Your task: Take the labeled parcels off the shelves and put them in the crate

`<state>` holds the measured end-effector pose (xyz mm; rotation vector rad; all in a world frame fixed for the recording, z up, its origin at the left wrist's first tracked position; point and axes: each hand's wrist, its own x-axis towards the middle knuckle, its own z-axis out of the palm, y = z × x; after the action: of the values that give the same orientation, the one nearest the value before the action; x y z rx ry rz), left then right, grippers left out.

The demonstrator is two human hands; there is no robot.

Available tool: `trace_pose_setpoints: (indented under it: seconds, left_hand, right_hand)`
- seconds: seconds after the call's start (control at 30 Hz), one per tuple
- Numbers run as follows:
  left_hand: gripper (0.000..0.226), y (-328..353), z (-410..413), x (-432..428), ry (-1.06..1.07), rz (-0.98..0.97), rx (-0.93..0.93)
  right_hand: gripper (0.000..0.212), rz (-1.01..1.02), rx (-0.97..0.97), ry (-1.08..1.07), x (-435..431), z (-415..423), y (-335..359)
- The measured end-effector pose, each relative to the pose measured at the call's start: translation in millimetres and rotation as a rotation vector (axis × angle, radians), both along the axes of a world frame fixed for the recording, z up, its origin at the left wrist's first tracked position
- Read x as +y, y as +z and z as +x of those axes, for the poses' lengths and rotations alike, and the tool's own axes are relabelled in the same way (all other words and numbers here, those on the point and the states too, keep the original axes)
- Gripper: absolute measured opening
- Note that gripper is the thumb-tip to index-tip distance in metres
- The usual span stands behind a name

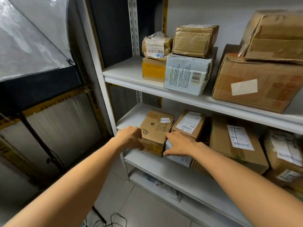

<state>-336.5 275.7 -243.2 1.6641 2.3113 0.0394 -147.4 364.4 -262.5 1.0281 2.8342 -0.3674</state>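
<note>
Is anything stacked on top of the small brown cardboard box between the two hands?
No, the small brown cardboard box has only a little white sticker on its top face.

small brown parcel [155,130]: centre of frame, upright at shelf edge, small white label on top (yellow tape across its front), left hand [131,136] and right hand [178,145] gripping its sides | labelled brown parcel [190,123]: just right, behind | barcoded parcel [155,46]: upper centre, stacked
</note>
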Motion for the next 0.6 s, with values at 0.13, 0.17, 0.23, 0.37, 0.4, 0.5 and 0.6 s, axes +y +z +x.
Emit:
trace_pose_setpoints:
  seconds: [0.13,0.17,0.23,0.37,0.4,0.5,0.6]
  left_hand:
    - [0.047,-16,-18,25,-0.008,-0.017,0.005]
    - [0.048,-19,-22,30,0.01,-0.017,0.001]
    - [0.05,-23,-30,40,0.029,-0.023,0.01]
    - [0.054,-31,-45,60,0.013,-0.046,0.036]
    - [0.054,-32,-47,66,0.003,-0.061,0.036]
    - [0.051,-35,-54,84,-0.018,-0.09,0.038]
    - [0.052,-39,-59,101,-0.071,-0.103,0.06]
  right_hand:
    - [0.063,-0.019,-0.026,-0.022,23,-21,-14]
    - [0.062,-0.026,-0.012,-0.033,29,-26,-16]
    - [0.061,-0.054,0.039,-0.073,38,-33,-19]
    - [0.062,-0.117,0.027,-0.132,41,-35,-35]
    - [0.065,-0.128,0.014,-0.15,40,-34,-40]
    - [0.07,-0.144,-0.002,-0.201,40,-31,-50]
    - [0.055,-0.164,0.019,-0.268,40,-32,-53]
